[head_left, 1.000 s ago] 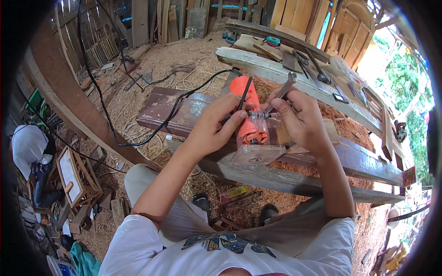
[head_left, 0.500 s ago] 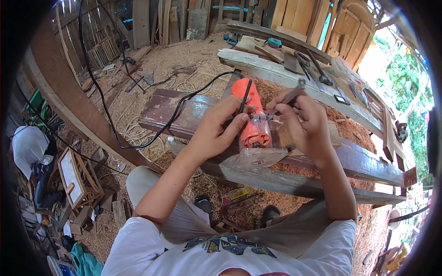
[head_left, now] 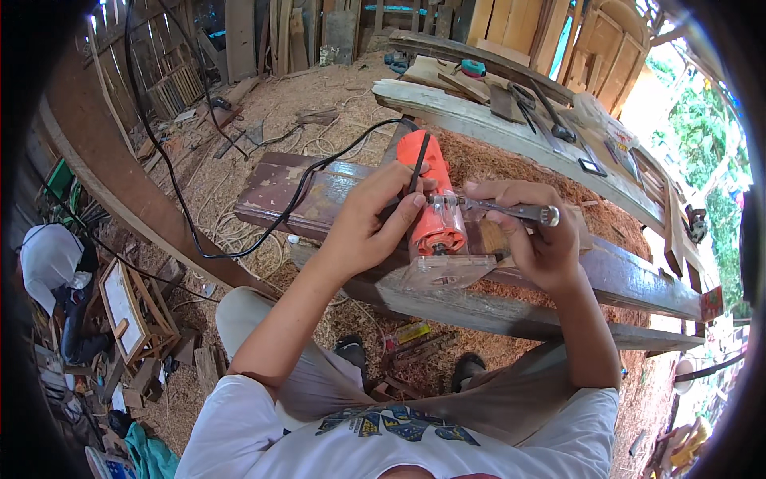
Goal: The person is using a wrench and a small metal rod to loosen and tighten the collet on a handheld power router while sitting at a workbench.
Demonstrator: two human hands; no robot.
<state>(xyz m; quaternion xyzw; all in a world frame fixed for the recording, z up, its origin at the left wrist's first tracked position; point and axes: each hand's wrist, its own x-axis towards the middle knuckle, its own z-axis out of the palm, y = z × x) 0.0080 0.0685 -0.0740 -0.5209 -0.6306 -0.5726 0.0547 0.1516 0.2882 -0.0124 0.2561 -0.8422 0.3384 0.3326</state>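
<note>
An orange corded trim router (head_left: 440,227) lies on its side on the wooden bench, its clear plastic base (head_left: 447,272) toward me. My left hand (head_left: 381,211) is closed round a thin dark flat bar (head_left: 420,160) that slants across the router; its lower end is hidden by the fingers. The fingertips of that hand touch the metal shaft part in the router's middle. My right hand (head_left: 536,219) grips a silver wrench (head_left: 515,210) that lies level, one end at the router's metal part and the other pointing right.
A white-edged plank (head_left: 511,148) behind the router bears a hammer (head_left: 558,124), pliers (head_left: 523,104) and other tools. The black power cord (head_left: 307,188) loops left over the maroon board (head_left: 267,188). Shavings cover the floor. Another person (head_left: 56,271) is bent over at far left.
My right hand has swung the wrench from tilted up to level, its free end now pointing right. My left hand stays at the router with the bar; the view has shifted slightly.
</note>
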